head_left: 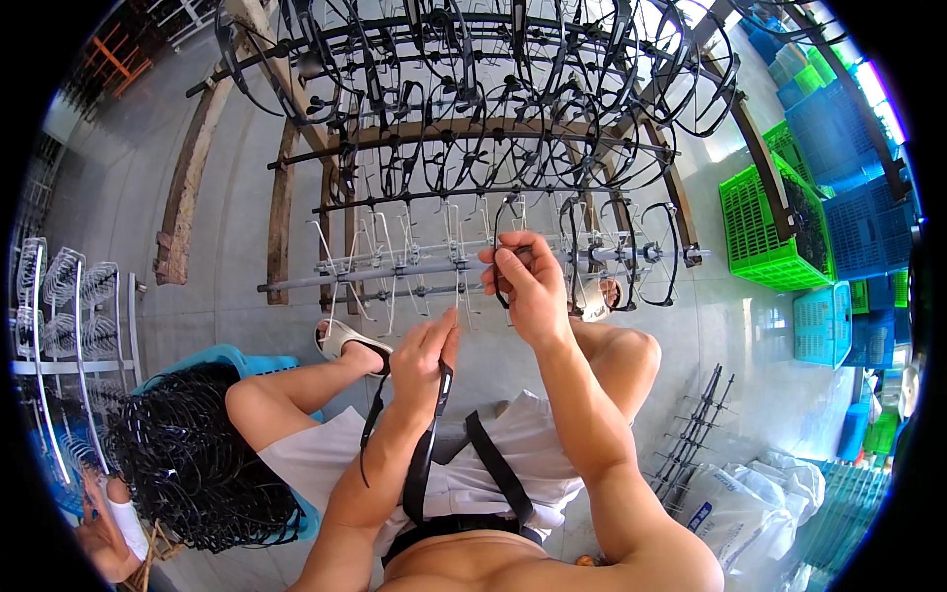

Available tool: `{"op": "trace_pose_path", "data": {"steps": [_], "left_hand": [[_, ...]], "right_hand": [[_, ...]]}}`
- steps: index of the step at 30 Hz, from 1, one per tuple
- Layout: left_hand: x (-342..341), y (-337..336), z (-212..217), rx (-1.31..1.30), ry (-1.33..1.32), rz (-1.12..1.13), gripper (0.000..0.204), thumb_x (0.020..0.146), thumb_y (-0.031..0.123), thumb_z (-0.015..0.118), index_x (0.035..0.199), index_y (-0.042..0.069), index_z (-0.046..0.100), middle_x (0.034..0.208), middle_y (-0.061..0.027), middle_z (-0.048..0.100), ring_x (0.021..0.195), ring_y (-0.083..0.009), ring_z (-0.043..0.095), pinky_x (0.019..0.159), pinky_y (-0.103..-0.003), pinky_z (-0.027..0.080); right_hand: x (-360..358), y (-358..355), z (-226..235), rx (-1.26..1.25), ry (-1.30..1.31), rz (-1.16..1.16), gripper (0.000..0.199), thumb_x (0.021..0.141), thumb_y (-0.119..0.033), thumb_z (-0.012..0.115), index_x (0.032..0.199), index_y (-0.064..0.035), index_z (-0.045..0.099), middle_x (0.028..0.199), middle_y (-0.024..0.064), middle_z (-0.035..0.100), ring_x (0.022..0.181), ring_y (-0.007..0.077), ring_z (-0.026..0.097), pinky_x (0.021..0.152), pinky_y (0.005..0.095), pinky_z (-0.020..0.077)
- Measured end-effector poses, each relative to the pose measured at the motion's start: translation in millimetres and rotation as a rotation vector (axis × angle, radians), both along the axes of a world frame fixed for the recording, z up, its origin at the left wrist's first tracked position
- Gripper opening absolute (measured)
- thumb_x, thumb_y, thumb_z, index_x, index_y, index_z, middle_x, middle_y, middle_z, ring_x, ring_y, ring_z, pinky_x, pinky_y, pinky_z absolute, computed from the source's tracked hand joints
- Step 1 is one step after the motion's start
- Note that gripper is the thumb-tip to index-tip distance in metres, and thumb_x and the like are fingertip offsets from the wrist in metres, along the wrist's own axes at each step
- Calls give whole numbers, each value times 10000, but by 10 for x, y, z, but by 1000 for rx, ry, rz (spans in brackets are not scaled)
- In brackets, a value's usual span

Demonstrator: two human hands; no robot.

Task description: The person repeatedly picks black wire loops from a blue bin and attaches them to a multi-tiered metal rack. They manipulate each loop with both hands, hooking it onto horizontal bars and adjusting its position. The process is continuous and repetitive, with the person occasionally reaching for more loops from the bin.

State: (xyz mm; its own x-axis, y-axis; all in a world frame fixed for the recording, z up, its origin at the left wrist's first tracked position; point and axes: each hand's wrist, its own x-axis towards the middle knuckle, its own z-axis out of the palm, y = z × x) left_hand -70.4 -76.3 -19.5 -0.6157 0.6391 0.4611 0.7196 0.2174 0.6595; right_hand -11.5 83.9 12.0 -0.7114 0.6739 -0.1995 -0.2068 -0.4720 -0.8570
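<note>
My right hand (pixel 533 286) is closed in a pinch at the grey hooked rod (pixel 434 266) in front of me. Its fingertips are on a thin black curved frame (pixel 499 222) beside the rod's wire hooks. Lower and to the left, my left hand (pixel 419 360) is closed around another black curved frame (pixel 444 387), whose ends hang down below the fingers. Several similar black frames (pixel 675 259) hang from the right part of this rod. The hooks on its left part (pixel 340 266) are bare. My fingers partly hide both gripped frames.
Rods loaded with black frames (pixel 473 123) rest on a wooden rack (pixel 187 187) ahead. A blue basket (pixel 212 360) heaped with black frames (pixel 197 454) stands at my left. Green crates (pixel 779 222) and blue crates (pixel 838 133) line the right. A white plastic bag (pixel 740 513) lies nearer.
</note>
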Motion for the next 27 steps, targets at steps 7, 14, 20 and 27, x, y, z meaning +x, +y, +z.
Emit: {"op": "trace_pose_path", "data": {"steps": [7, 14, 20, 27], "left_hand": [[-94, 116, 112, 2, 149, 25, 225, 783, 19, 661, 1001, 40, 612, 761, -99, 600, 679, -291, 585, 598, -368, 472], [-103, 200, 214, -7, 97, 67, 161, 797, 24, 651, 953, 44, 612, 754, -93, 597, 681, -285, 588, 597, -368, 471], [-70, 184, 206, -27, 110, 68, 162, 799, 19, 643, 958, 38, 618, 746, -96, 599, 685, -289, 594, 606, -373, 477], [-9, 51, 148, -6, -1, -5, 271, 789, 2, 644, 1056, 33, 606, 887, -135, 618, 792, -322, 592, 651, -352, 489]], "right_hand": [[93, 76, 32, 9, -76, 67, 104, 913, -56, 547, 995, 1, 519, 945, 158, 659, 786, 193, 652, 723, 319, 554], [133, 88, 99, -47, -52, 92, 92, 911, -74, 555, 967, -9, 520, 940, 166, 653, 790, 218, 663, 713, 354, 571], [151, 68, 175, -75, -42, 73, 93, 915, -84, 552, 963, -13, 517, 935, 168, 650, 790, 222, 662, 703, 353, 572], [76, 44, 307, 109, -151, 23, 247, 912, -100, 556, 1118, 26, 507, 1023, 190, 613, 882, 258, 627, 760, 360, 537]]}}
